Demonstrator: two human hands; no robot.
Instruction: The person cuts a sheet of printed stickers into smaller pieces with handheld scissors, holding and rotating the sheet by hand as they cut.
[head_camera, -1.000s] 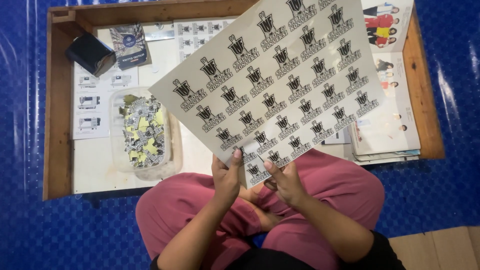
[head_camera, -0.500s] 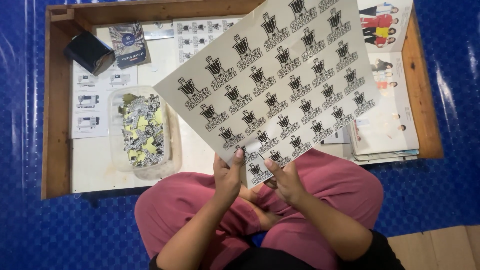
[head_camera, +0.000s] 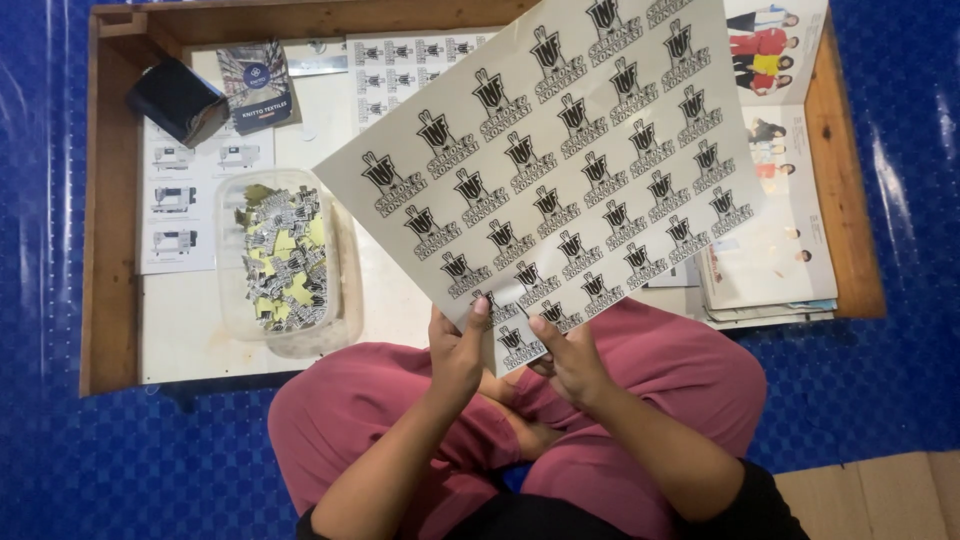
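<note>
Hands were closed on the near corner of a large sticker sheet (head_camera: 560, 170), a pale card printed with rows of one repeated black emblem. The left hand (head_camera: 455, 355) was pinched on the sheet's lower edge, thumb laid up over the printed face and fingers hidden behind. The right hand (head_camera: 570, 360) was clamped just beside it, thumb likewise on top. The sheet was held tilted up off the lap, over the low wooden table (head_camera: 100, 200), probably so that the bottom rows could be reached at the corner while the rest hung free.

A clear plastic tub (head_camera: 285, 265) was set on the table to the left of the sheet, within easy reach, and was part-filled with small cut stickers and yellowish backing scraps. A dark box (head_camera: 175, 98) and a booklet (head_camera: 257, 85) were placed at the far left corner, with printed paper sheets (head_camera: 180, 200) laid flat below them. Catalogues (head_camera: 775, 270) were stacked at the right, partly covered by the sheet. Pink trousers (head_camera: 690, 370) and a blue floor mat (head_camera: 900, 380) were seen beneath.
</note>
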